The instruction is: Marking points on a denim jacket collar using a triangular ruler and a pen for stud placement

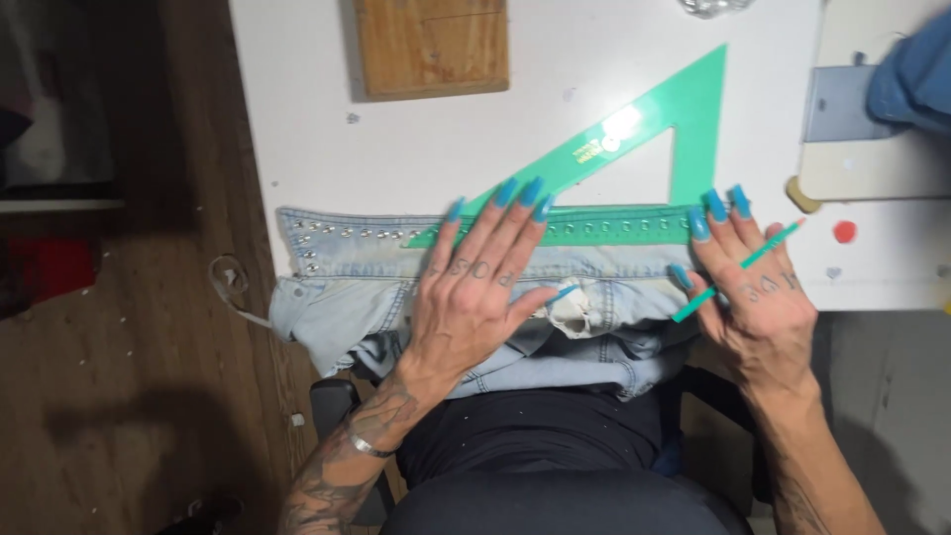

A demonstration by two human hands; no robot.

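Far left: dark wooden floor (149, 327), blurred, with a pale loop of cord (230, 282) near the table edge.

Folded light-blue denim garment (347, 287) laid across the near edge of the white table (297, 109), partly hanging toward the lap; row of metal studs (352, 234) along its upper band.

Left hand (471, 302) pressed flat on the denim, fingers spread and extended, nothing grasped; fingertips (507, 191) touching the long edge of the green triangle ruler (634, 119).

Ruler lying flat, lower edge aligned along the studded band, point toward upper right. Wooden board (431, 45) above, cut off by the top edge.

Right hand (758, 287) flat on the ruler's right end and the denim, fingers extended, a thin green pencil (738, 269) pinned loosely between them.

Step judged in hand: ruler being held square to the band before marking. Next move judged to call for steady downward pressure from the left hand and the pencil shifted into a writing grip.

Hard to make out: pale device (872, 129) at right, cut off; blue cloth (916, 69) over it; lower folds of denim hidden under the hands.
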